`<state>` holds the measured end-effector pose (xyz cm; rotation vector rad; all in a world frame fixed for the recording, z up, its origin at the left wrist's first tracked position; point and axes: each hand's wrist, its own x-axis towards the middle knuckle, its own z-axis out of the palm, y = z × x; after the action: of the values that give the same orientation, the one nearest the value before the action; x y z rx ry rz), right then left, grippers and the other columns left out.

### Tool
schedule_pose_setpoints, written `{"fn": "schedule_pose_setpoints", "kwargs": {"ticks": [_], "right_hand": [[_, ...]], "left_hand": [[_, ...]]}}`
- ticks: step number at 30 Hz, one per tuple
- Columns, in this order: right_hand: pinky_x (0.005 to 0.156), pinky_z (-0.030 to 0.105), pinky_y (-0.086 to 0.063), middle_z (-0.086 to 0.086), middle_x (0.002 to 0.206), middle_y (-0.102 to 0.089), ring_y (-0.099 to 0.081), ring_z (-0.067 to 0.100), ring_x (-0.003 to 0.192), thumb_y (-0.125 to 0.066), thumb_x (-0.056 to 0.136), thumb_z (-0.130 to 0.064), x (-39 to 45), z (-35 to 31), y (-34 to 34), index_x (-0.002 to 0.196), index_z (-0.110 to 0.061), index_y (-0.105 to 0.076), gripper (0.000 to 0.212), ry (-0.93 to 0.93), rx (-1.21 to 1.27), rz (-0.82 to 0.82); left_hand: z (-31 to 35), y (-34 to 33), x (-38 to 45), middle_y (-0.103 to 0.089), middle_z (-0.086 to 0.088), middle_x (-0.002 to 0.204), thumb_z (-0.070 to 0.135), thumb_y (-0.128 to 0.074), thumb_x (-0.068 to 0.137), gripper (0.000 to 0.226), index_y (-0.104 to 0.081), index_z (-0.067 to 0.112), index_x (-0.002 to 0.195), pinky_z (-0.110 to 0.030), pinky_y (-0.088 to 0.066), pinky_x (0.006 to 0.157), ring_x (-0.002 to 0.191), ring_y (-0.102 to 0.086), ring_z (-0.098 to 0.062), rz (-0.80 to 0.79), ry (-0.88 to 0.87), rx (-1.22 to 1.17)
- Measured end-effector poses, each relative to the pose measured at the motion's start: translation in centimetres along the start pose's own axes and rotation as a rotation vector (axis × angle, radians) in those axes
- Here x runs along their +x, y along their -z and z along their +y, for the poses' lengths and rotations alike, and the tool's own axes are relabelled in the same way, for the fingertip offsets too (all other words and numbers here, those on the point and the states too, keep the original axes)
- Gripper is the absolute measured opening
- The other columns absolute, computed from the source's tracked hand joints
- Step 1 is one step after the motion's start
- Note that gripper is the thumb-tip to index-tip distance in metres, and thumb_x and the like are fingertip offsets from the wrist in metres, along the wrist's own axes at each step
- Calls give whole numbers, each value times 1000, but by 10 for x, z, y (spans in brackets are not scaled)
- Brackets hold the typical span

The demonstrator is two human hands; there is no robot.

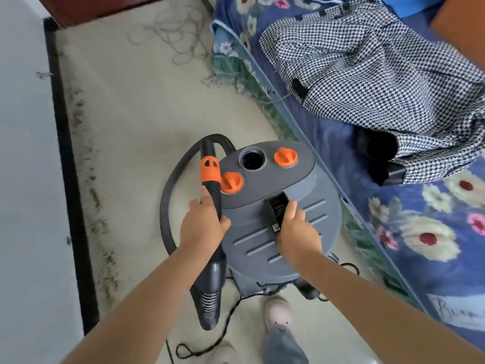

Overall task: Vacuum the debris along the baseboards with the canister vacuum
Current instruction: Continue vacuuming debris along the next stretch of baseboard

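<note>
a person's left hand [203, 227] has its fingers wrapped round the black plastic hose wand [213, 206], its long axis pointing up-frame, orange collar leading. the right hand [295, 227] curls its fingers onto the handle of the grey round canister vacuum [275, 206] at frame centre, seemingly to reposition it towards debris [97, 198] lining the black baseboard [69, 164] at left.

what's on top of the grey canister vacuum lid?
Two orange knobs, an open round port, and the right hand on the black handle. The port's inside is dark.
</note>
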<state>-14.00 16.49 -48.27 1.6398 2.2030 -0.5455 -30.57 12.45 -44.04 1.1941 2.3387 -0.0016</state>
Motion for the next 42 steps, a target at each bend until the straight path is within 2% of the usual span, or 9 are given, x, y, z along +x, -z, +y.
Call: {"fn": "schedule_pose_setpoints", "kwargs": {"ticks": [13,22,25,26,28,33,37,40,42], "right_hand": [[66,33,-31,14,141,-34,-58,37,99,-46,92,-22,-98,92,-33,145,-2,-6,69,11,35,-105],[87,36,-43,13,155,-16,-51,37,115,-45,93,-21,-102,171,-24,147,2,0,73,150,-79,-111],[57,39,-52,30,127,-50,-65,39,77,-77,67,-15,-93,191,-20,135,15,-34,86,249,-147,-11],[39,34,-47,29,106,-62,-64,34,55,-89,45,-15,-88,200,-23,121,17,-50,91,254,-196,45],[25,27,-33,19,81,-68,-54,25,33,-92,19,-16,-78,214,-32,104,11,-61,94,254,-169,167],[29,28,-34,21,73,-62,-54,35,38,-92,50,-26,-76,211,-39,102,9,-63,69,239,-66,316],[27,28,-35,16,55,-53,-52,35,36,-86,55,-38,-71,188,-40,68,2,-54,53,177,44,493],[28,23,-32,11,52,-52,-52,30,36,-46,88,-56,-63,183,-40,65,-2,-50,59,212,72,644],[28,21,-30,9,51,-53,-52,29,35,-32,90,-60,-54,176,-39,64,-3,-50,65,257,62,722]], "left_hand": [[-1,-33,-57,-51,-16,114,31,-52,91,84,4,11,149,-35,-40,76,102,-54,-33,-102,-244,55],[58,-70,-90,-51,-18,118,30,-53,91,84,4,9,150,-33,-40,75,102,-54,-33,-104,-278,2],[65,-83,-97,-52,-17,116,33,-53,91,84,3,10,150,-33,-42,77,102,-55,-32,-101,-242,-20],[66,-87,-100,-52,-17,115,35,-53,91,85,3,10,149,-33,-42,77,101,-55,-31,-95,-228,-29],[72,-94,-104,-52,-16,115,37,-54,91,86,4,11,149,-32,-41,76,101,-55,-31,-78,-212,-58],[80,-102,-111,-54,-17,112,34,-56,90,85,0,10,149,-36,-43,76,98,-57,-32,-22,-129,-160],[75,-106,-112,-60,-17,102,29,-60,86,84,-6,12,149,-35,-44,69,90,-59,-34,-47,-115,-265],[76,-104,-113,-61,-16,104,24,-59,87,83,-6,13,150,-33,-44,71,92,-60,-32,-66,-118,-329],[74,-99,-104,-62,-15,106,25,-59,87,81,-8,12,149,-31,-44,71,93,-60,-32,-39,-117,-364]]}}
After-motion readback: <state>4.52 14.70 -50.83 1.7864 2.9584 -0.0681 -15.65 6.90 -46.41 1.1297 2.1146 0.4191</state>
